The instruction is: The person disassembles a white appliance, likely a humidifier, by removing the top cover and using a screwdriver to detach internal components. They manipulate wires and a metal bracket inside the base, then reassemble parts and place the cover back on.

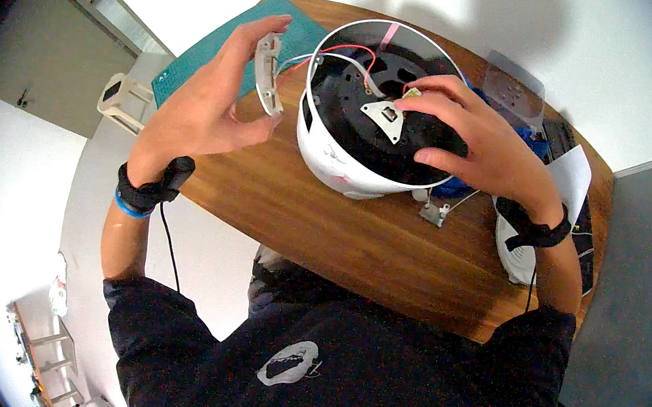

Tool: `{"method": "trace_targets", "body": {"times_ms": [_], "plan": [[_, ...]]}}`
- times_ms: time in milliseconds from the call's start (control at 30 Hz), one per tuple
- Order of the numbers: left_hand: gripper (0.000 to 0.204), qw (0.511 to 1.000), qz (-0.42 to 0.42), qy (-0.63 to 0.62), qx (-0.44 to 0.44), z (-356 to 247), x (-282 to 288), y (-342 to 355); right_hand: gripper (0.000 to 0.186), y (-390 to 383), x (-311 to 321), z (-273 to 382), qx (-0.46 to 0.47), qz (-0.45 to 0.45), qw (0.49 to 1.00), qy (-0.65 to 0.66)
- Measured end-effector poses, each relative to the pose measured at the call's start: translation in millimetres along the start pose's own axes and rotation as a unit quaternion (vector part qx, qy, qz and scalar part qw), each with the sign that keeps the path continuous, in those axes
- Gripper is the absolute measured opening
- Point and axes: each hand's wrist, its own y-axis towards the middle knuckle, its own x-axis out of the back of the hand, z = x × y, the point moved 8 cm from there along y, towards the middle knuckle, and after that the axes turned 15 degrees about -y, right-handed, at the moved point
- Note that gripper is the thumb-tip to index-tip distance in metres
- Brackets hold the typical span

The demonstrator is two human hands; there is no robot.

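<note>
My left hand (206,107) grips a narrow, curved white plastic panel (266,74) by its two ends, between thumb and fingers. Red and white wires (347,58) run from the panel into a round white housing (339,166) with a black interior, which stands on the table. Over the right side of that housing reaches my right hand (487,138), its thumb and fingers apart. Its index fingertip is close to a white triangular plate (386,120) inside; whether it touches cannot be made out. A small yellowish connector (412,94) shows by the fingers.
Beneath and around lies the wooden table (323,223), with a green cutting mat (196,66) at the back left. A small metal part (432,213) lies right of the housing. Farther right are a clear plastic piece (515,88), white paper (569,180) and a white device (514,251).
</note>
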Motion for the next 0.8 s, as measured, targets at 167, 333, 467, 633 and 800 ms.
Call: {"method": "trace_targets", "body": {"times_ms": [167,333,467,633,800], "plan": [[0.092,0.997,-0.071,0.007,0.035,29.8,7.6,-4.4,0.068,-1.6,2.5,-2.1,-0.040,-0.001,0.999,0.005],[0.090,0.980,-0.173,0.099,0.022,61.4,26.9,-4.4,0.075,-2.9,-0.2,0.8,-0.057,0.010,0.998,-0.016],[0.090,0.975,-0.178,0.059,0.119,106.7,32.0,-4.5,0.074,-4.2,-3.7,0.5,-0.031,0.010,0.998,-0.050],[0.092,0.970,-0.115,0.130,0.171,168.2,6.7,-2.2,0.072,-7.6,-8.4,-3.5,-0.035,0.009,0.998,-0.049],[0.093,0.962,-0.127,0.189,0.154,204.1,1.7,0.2,0.074,-10.5,-15.6,-3.5,-0.052,0.021,0.998,-0.018]]}}
